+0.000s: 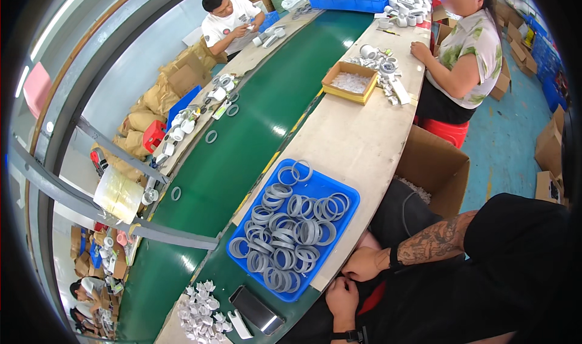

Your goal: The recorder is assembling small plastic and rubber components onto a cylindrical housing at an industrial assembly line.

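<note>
My right hand [364, 264], with a black band at its wrist and a tattooed forearm, is curled at the near table edge. Close below it, my left hand [342, 298] has its fingers bent in, a dark watch on the wrist. The fingertips of both hands nearly meet; whatever they pinch, if anything, is too small or hidden to name. Just beyond them lies a blue tray [354, 206] holding many loose grey rings [283, 238]. To the left of my left hand are a dark phone-like slab [257, 309], a white flat strip [239, 324] and a heap of small white plastic parts [203, 315].
A green conveyor belt [242, 138] runs past the table [339, 138], with a few rings on it. Farther along sit a yellow-rimmed box [350, 81] of small clear pieces and white parts. A cardboard box [433, 168] stands beside my leg. Co-workers sit across and farther up.
</note>
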The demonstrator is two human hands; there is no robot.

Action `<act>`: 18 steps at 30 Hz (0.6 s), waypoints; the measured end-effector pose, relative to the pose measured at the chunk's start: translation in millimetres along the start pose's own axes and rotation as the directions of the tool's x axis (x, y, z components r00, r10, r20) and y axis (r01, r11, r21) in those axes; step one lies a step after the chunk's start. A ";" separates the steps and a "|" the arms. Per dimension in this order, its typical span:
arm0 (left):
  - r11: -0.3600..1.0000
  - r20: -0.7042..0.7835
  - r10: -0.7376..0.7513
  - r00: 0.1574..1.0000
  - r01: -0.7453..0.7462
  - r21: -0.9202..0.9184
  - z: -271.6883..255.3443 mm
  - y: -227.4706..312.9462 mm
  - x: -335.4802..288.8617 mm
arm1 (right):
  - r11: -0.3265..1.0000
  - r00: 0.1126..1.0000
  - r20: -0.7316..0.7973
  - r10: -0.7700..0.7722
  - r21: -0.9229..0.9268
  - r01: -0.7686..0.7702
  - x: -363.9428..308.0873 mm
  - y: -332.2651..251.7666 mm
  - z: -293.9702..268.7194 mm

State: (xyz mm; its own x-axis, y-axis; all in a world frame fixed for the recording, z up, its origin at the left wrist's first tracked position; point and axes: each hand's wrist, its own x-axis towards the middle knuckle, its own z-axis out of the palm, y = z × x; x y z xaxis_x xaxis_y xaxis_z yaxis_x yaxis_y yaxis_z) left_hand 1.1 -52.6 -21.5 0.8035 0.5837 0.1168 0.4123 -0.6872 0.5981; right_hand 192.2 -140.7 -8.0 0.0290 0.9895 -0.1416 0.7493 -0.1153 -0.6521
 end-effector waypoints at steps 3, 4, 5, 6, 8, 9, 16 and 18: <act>1.000 0.001 0.006 1.000 -0.006 -0.002 1.8 -1.1 0.0 | 1.000 1.000 -0.005 -0.011 -0.005 0.011 -0.1 0.0 -0.4; 0.999 -0.071 -0.030 0.997 0.031 0.011 2.0 -1.0 0.1 | 0.999 0.993 -0.107 -0.045 0.013 0.046 -0.3 0.0 -0.5; 1.000 0.007 0.004 1.000 -0.004 -0.010 2.2 -0.6 0.7 | 1.000 0.999 -0.022 -0.026 0.005 0.026 -0.5 0.1 -0.6; 1.000 0.006 -0.020 1.000 0.020 -0.004 1.9 0.2 1.2 | 1.000 1.000 -0.024 -0.018 0.008 0.018 -0.8 0.2 -0.6; 0.999 0.003 -0.042 0.999 0.042 0.001 0.4 2.3 2.6 | 1.000 1.000 -0.027 -0.010 0.009 0.010 -1.6 0.7 -0.4; 0.995 0.031 -0.098 0.995 0.099 -0.023 -0.8 3.7 2.7 | 1.000 1.000 -0.025 0.004 0.019 -0.003 -2.1 1.0 0.0; 0.996 -0.048 -0.083 0.995 0.081 -0.045 -4.3 7.5 4.9 | 0.995 0.987 -0.160 -0.005 0.096 0.021 -2.2 2.8 3.2; 0.995 0.016 -0.088 0.996 0.088 -0.047 -3.9 7.0 5.0 | 0.997 0.996 -0.089 0.023 0.071 -0.017 -1.5 2.6 3.6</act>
State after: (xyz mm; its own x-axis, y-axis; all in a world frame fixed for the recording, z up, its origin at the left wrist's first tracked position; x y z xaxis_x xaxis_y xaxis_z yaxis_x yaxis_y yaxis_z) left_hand 6.3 -52.8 -13.7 0.7710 0.6347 0.0514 0.4608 -0.6119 0.6428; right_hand 191.7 -142.9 -12.1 0.1052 0.9904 -0.0901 0.6996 -0.1381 -0.7010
